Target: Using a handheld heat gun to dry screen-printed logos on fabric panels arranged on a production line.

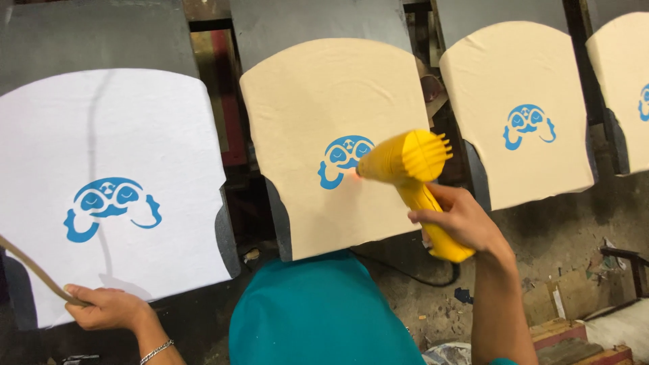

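My right hand (460,220) grips the handle of a yellow heat gun (412,165). Its nozzle points at a blue printed design (341,159) on a beige fabric panel (338,88) stretched over a board in the middle. An orange glow shows at the nozzle tip. My left hand (108,307) holds the end of a thin brown strip (30,267) at the lower edge of a white fabric panel (115,122), which carries the same blue print (108,206).
Two more beige panels with blue prints sit to the right (520,74) and far right (625,61). Dark gaps separate the boards. A black cord (412,274) runs below. Wooden pallets and scraps (574,338) lie on the dirty floor at lower right.
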